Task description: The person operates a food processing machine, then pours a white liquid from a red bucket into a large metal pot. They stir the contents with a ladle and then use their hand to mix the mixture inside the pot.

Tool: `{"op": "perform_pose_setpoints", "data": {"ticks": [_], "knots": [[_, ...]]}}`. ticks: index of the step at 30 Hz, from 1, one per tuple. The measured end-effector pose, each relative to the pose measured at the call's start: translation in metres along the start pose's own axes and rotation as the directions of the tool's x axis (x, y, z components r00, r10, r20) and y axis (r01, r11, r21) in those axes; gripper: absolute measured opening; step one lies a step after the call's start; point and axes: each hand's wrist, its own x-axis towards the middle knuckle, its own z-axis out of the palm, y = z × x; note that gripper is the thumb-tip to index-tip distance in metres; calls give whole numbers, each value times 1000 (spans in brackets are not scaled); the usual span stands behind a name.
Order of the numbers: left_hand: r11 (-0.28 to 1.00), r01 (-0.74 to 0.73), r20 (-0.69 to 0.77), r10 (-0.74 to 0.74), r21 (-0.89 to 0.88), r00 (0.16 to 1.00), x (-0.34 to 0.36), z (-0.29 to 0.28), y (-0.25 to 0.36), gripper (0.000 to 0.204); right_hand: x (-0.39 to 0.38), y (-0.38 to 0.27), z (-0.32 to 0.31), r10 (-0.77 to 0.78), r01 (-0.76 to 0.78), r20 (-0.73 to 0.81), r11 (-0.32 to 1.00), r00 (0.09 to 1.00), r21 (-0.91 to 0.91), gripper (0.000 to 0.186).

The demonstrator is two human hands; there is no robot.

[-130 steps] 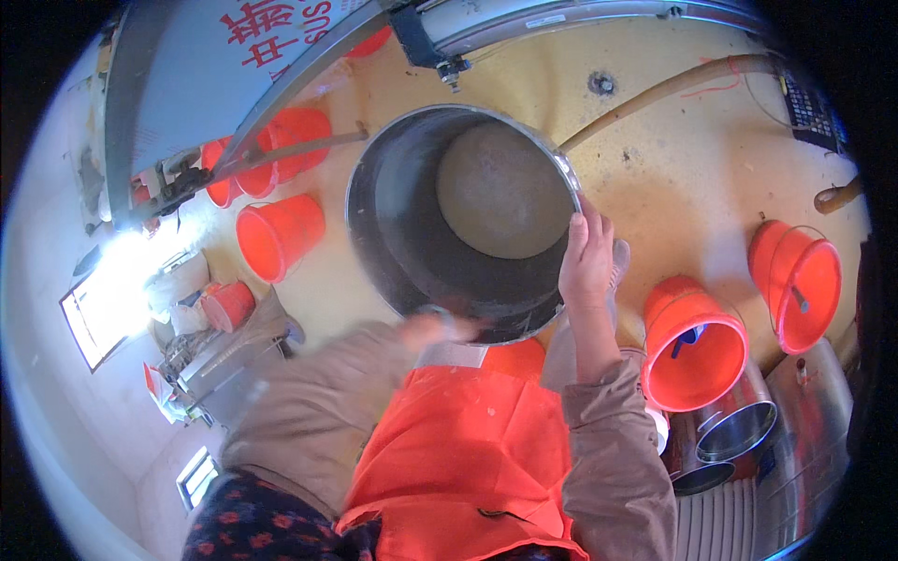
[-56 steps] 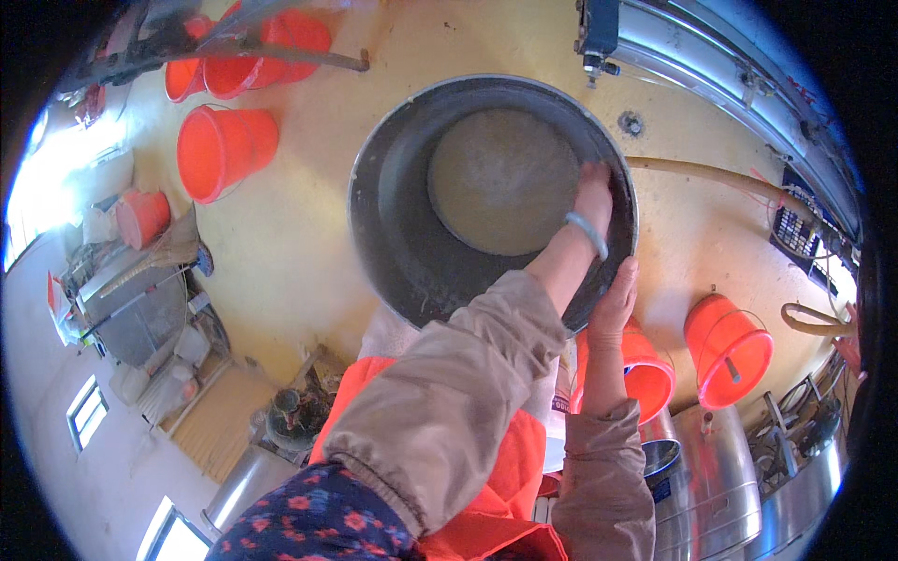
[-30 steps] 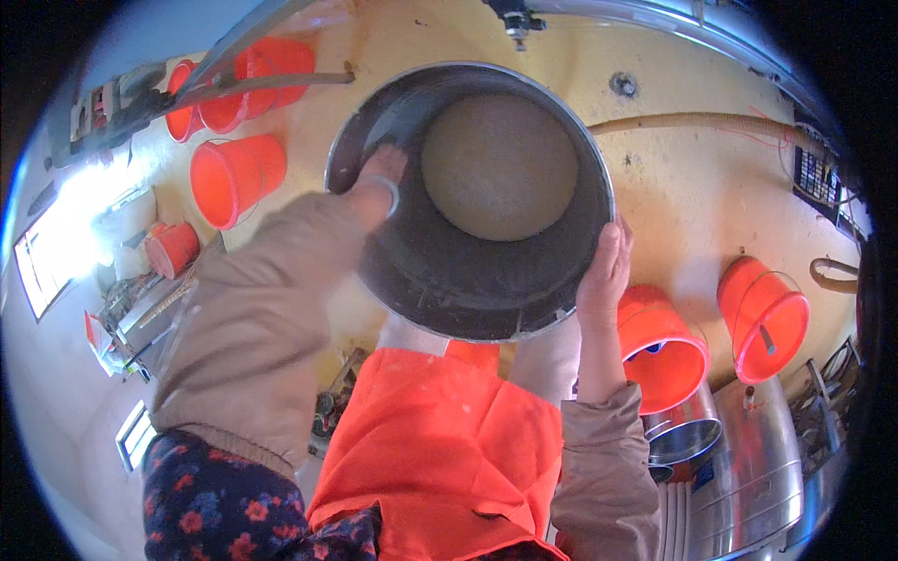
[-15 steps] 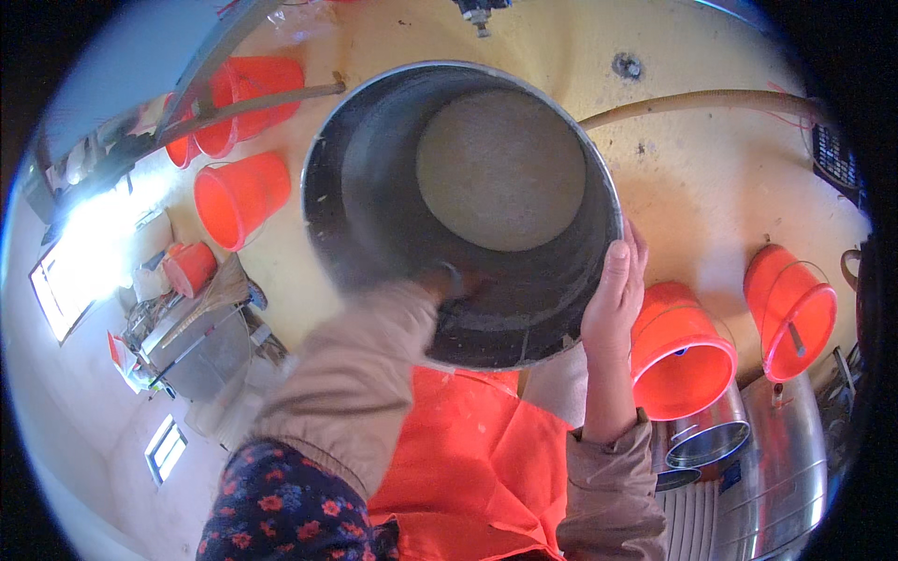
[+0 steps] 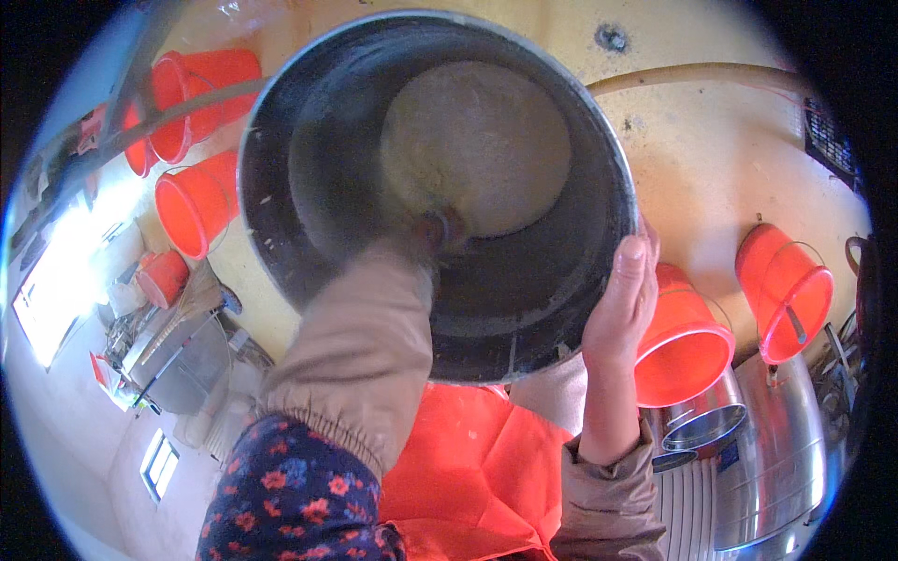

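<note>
A big round metal drum (image 5: 524,299), dark and stained inside, stands with its wide mouth towards me. A pale beige disc (image 5: 496,140) shows deep within it; whether this is the bare bottom or some contents I cannot tell. My left arm reaches down into the drum, and my left hand (image 5: 440,229) is near the disc's lower edge, smeared by motion, its fingers unclear. At the drum's right side my right hand (image 5: 622,304) grips the rim, thumb upright against it. I wear a red apron (image 5: 468,467) below the drum.
Red buckets (image 5: 195,210) lie at the left by a bent pole. At the right are another red bucket (image 5: 683,346), one with a handled tool in it (image 5: 784,290), and a shiny metal cylinder (image 5: 781,449). A hose (image 5: 692,77) runs along the yellowish floor.
The drum now appears larger and farther left and up in view. My left hand has gone deeper, from the near inner wall to the pale disc. My right hand stays on the rim.
</note>
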Motion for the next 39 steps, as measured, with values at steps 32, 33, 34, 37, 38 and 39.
{"op": "perform_pose_setpoints", "data": {"ticks": [32, 33, 34, 37, 38, 39], "knots": [[349, -85, 67, 402, -933, 913, -234, -98, 129, 65, -5, -14, -9, -48, 51, 41, 996, 998, -74, 44], [570, -123, 184, 450, -812, 874, -242, -105, 103, 66, -5, -14, -10, -51, 54, 39, 995, 998, -84, 44], [924, -268, 55, 293, -272, 954, -255, -111, 64, 65, -5, -14, -10, -59, 62, 32, 994, 998, -90, 44], [969, 94, 34, -105, 230, 994, -232, -160, -56, 67, -5, -15, -8, -53, 55, 44, 996, 998, -65, 45], [770, 39, -10, -42, 637, 999, -212, -177, -86, 72, -4, -14, -8, -51, 54, 36, 995, 998, -80, 45], [643, 29, -4, -41, 765, 999, -207, -176, -102, 73, -4, -14, -7, -58, 62, 37, 994, 998, -91, 45]]}}
